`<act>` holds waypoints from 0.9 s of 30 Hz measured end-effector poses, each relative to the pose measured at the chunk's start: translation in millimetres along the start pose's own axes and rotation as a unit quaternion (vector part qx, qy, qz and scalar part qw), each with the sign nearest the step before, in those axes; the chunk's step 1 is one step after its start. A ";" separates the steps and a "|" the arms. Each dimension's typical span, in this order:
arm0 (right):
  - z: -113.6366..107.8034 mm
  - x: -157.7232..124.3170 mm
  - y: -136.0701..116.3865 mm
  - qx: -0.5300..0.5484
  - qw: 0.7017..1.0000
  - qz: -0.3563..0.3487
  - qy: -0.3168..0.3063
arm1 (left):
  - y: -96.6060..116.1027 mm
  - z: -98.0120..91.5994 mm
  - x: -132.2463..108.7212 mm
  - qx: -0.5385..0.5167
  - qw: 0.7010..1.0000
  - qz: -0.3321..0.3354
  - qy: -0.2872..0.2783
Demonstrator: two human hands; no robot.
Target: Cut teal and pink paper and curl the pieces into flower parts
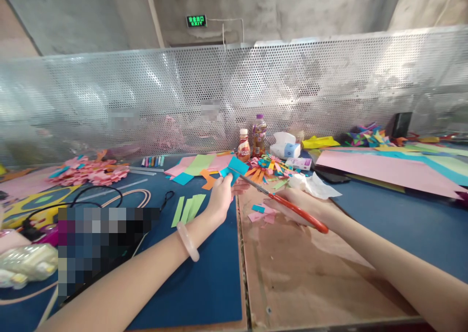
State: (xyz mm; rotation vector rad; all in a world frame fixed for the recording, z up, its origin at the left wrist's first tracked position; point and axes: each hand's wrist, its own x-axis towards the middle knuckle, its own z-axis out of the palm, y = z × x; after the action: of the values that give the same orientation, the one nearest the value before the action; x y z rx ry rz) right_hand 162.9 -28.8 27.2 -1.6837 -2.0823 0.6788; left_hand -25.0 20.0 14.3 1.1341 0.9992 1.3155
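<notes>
My left hand (220,195) pinches a small blue piece of paper (234,169) and holds it up above the table. My right hand (294,203) grips red-handled scissors (281,203), whose blades reach to the lower edge of the blue paper. A pale bangle (187,242) sits on my left wrist. Small pink and blue offcuts (262,214) lie on the brown board just under the scissors. Three green paper strips (188,209) lie on the blue mat to the left of my left hand.
Behind my hands lie coloured paper sheets (199,166), a paper flower (268,168), two bottles (252,143), a tissue pack (287,146) and a crumpled tissue (310,183). Large pink paper (383,171) covers the right. Pink paper flowers (87,170), markers (152,161) and cables (91,198) are at the left. A perforated metal screen (234,93) backs the table.
</notes>
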 end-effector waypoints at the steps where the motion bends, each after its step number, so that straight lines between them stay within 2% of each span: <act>1: 0.4 0.1 0.5 0.001 1.000 0.000 0.004 | 0.1 0.0 0.1 -0.002 1.000 0.001 -0.002; 8: 1.0 -1.8 1.5 0.007 1.000 0.002 0.003 | 1.5 -0.2 -0.3 0.016 1.000 -0.013 -0.001; 13: -0.6 -4.9 -1.7 -0.003 1.000 -0.001 0.000 | 0.4 -0.7 0.1 0.002 1.000 0.006 -0.009; 20: -1.4 -7.2 -1.8 -0.003 1.000 0.001 -0.013 | 2.9 0.4 -1.1 0.012 1.000 0.001 0.008; 24: -0.9 -6.9 -0.5 -0.032 0.999 0.008 -0.014 | 1.8 0.1 -0.5 0.006 1.000 0.016 0.003; 27: -2.5 -8.3 -4.4 -0.053 0.998 0.037 -0.011 | 1.3 -0.2 0.2 -0.012 0.999 0.047 -0.015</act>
State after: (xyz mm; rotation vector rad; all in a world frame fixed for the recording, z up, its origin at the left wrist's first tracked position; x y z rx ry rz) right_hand 162.6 -37.2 31.9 -1.8273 -2.1126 0.6226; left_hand -25.5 20.1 15.5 1.1906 0.9148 1.3770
